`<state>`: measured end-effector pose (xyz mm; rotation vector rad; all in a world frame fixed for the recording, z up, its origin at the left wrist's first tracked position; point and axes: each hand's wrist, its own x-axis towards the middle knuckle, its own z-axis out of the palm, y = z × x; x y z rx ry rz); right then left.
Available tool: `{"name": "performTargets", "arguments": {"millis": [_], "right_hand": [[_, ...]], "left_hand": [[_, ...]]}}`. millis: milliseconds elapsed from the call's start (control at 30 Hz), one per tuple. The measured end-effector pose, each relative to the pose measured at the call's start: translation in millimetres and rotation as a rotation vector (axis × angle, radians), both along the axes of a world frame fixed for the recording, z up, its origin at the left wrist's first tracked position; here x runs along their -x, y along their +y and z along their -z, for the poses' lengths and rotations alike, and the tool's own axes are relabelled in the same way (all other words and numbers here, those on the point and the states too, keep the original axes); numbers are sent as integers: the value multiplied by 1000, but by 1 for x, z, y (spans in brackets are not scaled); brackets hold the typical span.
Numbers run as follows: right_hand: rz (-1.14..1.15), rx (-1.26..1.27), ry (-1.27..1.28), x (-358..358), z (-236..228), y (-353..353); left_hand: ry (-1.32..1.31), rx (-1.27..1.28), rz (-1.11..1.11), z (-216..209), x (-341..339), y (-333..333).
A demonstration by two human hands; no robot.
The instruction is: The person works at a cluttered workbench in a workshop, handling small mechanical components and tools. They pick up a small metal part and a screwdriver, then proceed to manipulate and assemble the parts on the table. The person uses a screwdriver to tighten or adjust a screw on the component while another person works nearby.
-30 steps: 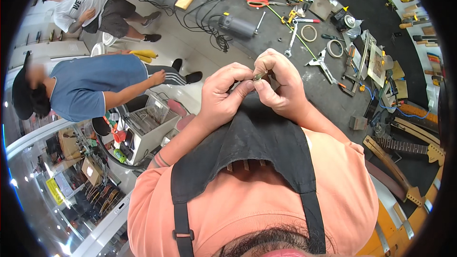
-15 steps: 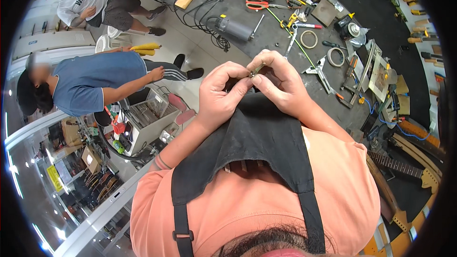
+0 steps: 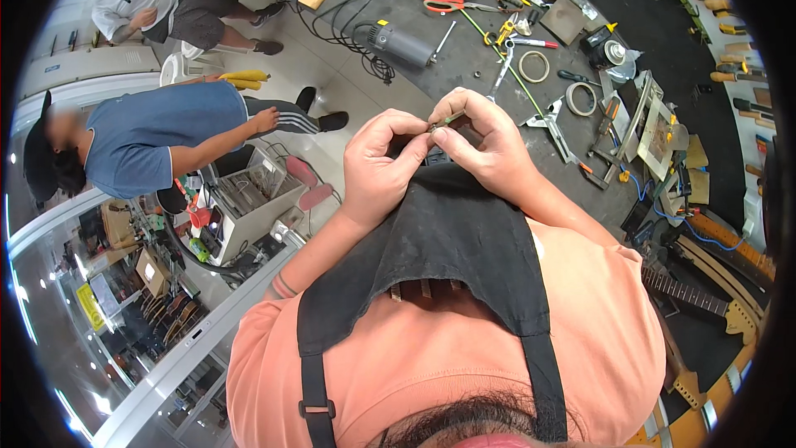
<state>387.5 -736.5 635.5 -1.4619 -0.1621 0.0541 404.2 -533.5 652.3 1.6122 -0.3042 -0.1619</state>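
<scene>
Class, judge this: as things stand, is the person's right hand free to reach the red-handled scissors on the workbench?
Probably not yet: the right hand and left hand both pinch a small part. The red-handled scissors lie uncovered, far across the bench.

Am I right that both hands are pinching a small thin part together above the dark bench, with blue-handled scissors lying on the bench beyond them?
Not quite: the scissors have red handles, not blue, as the head view shows. The rest holds: the left hand and right hand pinch a small thin part together above the dark bench.
</scene>
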Motion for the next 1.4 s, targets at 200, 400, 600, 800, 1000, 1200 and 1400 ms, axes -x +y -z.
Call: {"name": "performTargets", "arguments": {"millis": [200, 400, 600, 800, 1000, 1200, 1400], "right_hand": [[67, -241, 145, 20, 0, -11], [74, -448, 258, 31, 10, -18], [-6, -556, 376, 33, 21, -17], [-115, -517, 387, 22, 24, -4], [-154, -411, 321, 17, 21, 2], [-158, -338, 268, 16, 21, 3], [-136, -308, 246, 18, 21, 1]], "left_hand": [[-123, -128, 81, -4, -4, -12], [-355, -200, 126, 3, -5, -19], [-359, -167, 82, 5, 1, -17], [-485, -266, 59, 4, -1, 0], [-488, -295, 32, 3, 1, 9], [-452, -282, 21, 4, 2, 11], [-444, -269, 37, 5, 1, 8]]}}
